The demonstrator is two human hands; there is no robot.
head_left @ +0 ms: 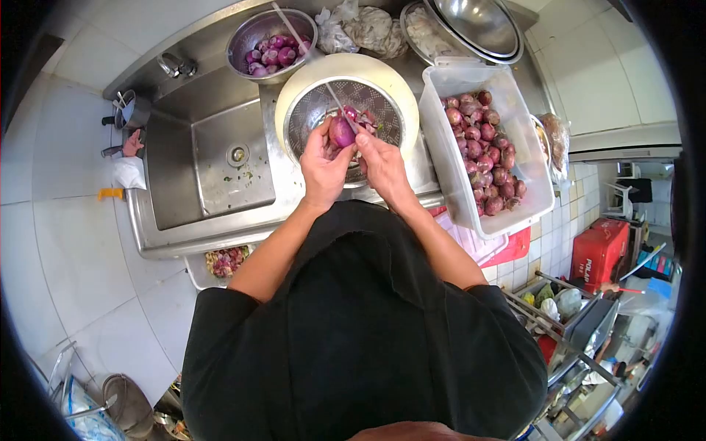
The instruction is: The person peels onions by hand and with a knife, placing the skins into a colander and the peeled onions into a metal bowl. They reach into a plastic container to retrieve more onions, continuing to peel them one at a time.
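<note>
My left hand (323, 165) is closed around a purple onion (341, 132), with fingers and thumb at its sides. A knife (339, 102) is gripped in my right hand (384, 167), its thin blade pointing up and away, close beside the onion. Both hands are over a perforated metal colander (301, 117), which sits within a wide cream-coloured rim (401, 88). Onion skins and scraps (369, 123) lie in the colander, partly hidden by my hands.
To the right, a translucent plastic bin (452, 187) holds many unpeeled red onions (485, 151). A metal bowl (237, 45) with shiny purple onions stands behind the colander. Left is a steel sink (235, 195) with scraps near its drain. Stacked metal bowls (478, 26) and plastic bags (368, 29) sit behind.
</note>
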